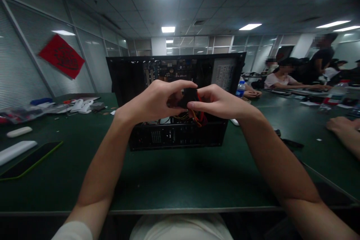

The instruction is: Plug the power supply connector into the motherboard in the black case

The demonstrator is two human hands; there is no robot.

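A black computer case [194, 135] stands upright on the green table in front of me, its open side towards me. Inside it a circuit board [177, 68] shows at the top, and a grey labelled box [223, 73] sits in the upper right. In front of the opening, my left hand [157, 99] curls its thumb and fingers around a small black block-shaped part [189, 96]. My right hand [215, 101] pinches the same part from the right, thumb on its face. Red and yellow cables [201, 118] hang below the right fingers. The part's exact kind is hard to see.
The green table [180, 183] spreads around the case. On the left lie a black panel with a green edge [30, 159], a white bar [17, 152] and loose parts [81, 105]. Rightward are bottles [336, 93], a black item [292, 143], another person's hand [343, 125] and seated people.
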